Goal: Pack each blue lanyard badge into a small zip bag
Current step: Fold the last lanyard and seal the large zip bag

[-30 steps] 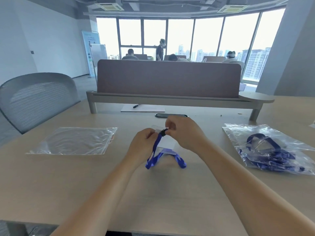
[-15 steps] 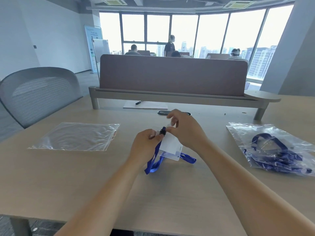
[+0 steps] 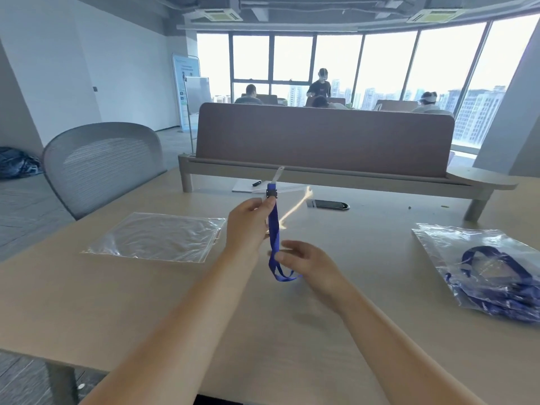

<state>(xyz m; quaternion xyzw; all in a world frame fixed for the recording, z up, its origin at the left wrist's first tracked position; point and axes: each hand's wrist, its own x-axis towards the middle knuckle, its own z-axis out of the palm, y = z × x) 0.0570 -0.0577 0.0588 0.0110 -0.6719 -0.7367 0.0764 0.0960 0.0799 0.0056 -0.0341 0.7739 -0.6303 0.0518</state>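
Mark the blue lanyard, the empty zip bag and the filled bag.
blue lanyard (image 3: 274,226), head view, middle of strap.
empty zip bag (image 3: 157,236), head view, centre of plastic.
filled bag (image 3: 438,245), head view, bare plastic near left corner.

We see the badge holder (image 3: 295,206) only as a motion streak. Our right hand (image 3: 305,260) blurs too, its hold on the lanyard (image 3: 274,229) unclear. The filled bag (image 3: 435,242) runs off the right edge.

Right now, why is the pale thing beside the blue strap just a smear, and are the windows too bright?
Head view: the badge holder is smeared by motion blur, though the blue lanyard in the left hand looks fairly sharp. Head view: the windows are blown out white, and the wide lens bows the ceiling edge.
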